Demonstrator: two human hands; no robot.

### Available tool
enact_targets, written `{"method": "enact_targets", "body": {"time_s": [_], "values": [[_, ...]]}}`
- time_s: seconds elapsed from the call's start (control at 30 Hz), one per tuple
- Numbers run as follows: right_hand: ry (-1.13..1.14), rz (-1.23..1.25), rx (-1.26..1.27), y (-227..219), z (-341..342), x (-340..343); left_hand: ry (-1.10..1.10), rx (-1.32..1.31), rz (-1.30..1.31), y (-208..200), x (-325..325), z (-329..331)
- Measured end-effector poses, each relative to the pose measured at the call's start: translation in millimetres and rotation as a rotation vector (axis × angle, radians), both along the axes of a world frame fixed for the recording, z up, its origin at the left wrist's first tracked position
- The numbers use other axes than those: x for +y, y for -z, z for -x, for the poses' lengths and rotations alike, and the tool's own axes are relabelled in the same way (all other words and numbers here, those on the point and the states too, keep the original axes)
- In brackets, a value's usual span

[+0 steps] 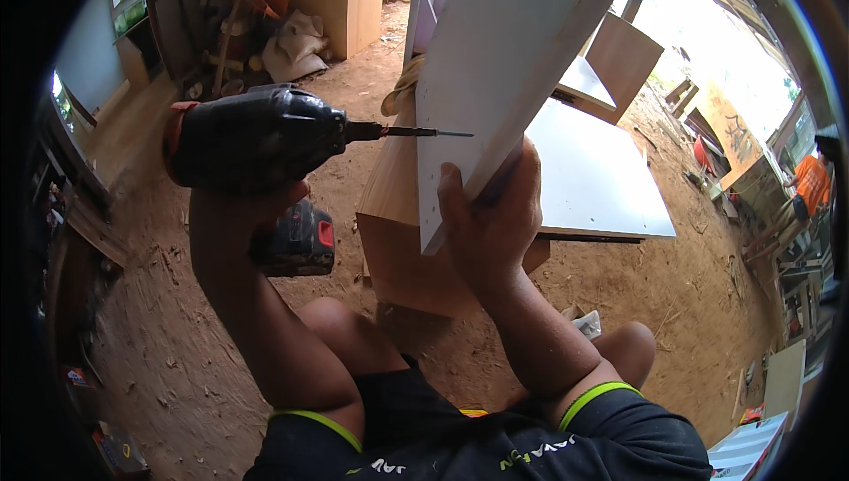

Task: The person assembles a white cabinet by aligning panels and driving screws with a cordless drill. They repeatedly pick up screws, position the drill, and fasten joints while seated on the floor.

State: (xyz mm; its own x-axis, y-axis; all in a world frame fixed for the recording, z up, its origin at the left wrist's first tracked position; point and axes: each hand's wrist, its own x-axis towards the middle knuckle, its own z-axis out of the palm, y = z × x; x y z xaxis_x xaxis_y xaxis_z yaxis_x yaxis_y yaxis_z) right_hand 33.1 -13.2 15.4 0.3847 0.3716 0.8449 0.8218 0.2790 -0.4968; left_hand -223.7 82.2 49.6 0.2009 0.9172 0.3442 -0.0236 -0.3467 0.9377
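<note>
My left hand [256,202] is wrapped round the grip of a black cordless drill [256,138] with a battery at its base. The drill lies level, its long thin bit [455,133] pointing right, the tip over the face of a long white board [513,48]; whether it touches cannot be told. My right hand [495,207] grips the lower end of that board, thumb on the near face and fingers behind its right edge. The board slants up and away. Beneath it stands a wood-coloured panel box [416,264], beside a flat white panel [601,167].
Further back are a brown cabinet [364,8], a pale sack [296,46] and a brown panel [623,57]. A person in an orange top [812,185] is at the far right. The dirt floor [150,339] is strewn with wood scraps.
</note>
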Motion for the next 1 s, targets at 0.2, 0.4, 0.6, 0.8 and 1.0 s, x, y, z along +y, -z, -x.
{"method": "enact_targets", "body": {"time_s": [0.2, 0.4, 0.6, 0.8, 1.0], "values": [[0.025, 0.030, -0.002, 0, 1, -1, 0.015, 0.010, -0.097, 2, 4, -4], [-0.012, 0.051, 0.051, 3, 1, -1, 0.010, -0.053, -0.064, 1, 1, -5], [-0.027, 0.021, 0.022, 3, 1, -1, -0.004, -0.002, -0.046, -5, -6, -9], [-0.039, 0.041, 0.034, 3, -1, -2, 0.155, -0.208, -0.094, -14, -9, -18], [-0.055, 0.021, 0.049, 5, -1, 0, 0.082, -0.122, -0.093, -12, -9, -16]]}}
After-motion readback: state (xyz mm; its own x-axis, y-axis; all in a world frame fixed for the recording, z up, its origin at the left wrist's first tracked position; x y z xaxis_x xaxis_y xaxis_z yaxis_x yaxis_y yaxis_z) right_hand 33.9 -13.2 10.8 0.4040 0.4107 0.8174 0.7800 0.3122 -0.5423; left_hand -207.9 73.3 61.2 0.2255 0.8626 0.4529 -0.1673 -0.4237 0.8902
